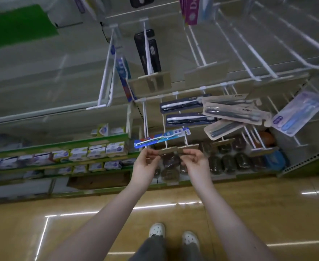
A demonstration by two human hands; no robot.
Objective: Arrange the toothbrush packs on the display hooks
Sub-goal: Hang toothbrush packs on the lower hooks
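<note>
A blue toothbrush pack (162, 139) lies crosswise over the white display hooks (165, 129), just above my hands. My left hand (147, 159) pinches the beige tag plate (167, 151) at a hook's front end. My right hand (194, 159) pinches the neighbouring tag plate (189, 147). Two dark blue packs (183, 106) hang further back on these hooks. Beige packs (232, 112) lie piled askew over the hooks to the right. A pale purple pack (300, 115) hangs tilted at the far right.
Black packs (148, 51) and a blue pack (123, 72) hang on upper hooks, and bare white hooks (249, 53) fill the upper right. Boxed goods (98, 151) line green shelves on the left. Dark wrapped items (226, 162) fill the bottom shelf. My shoes (156, 229) stand on wooden floor.
</note>
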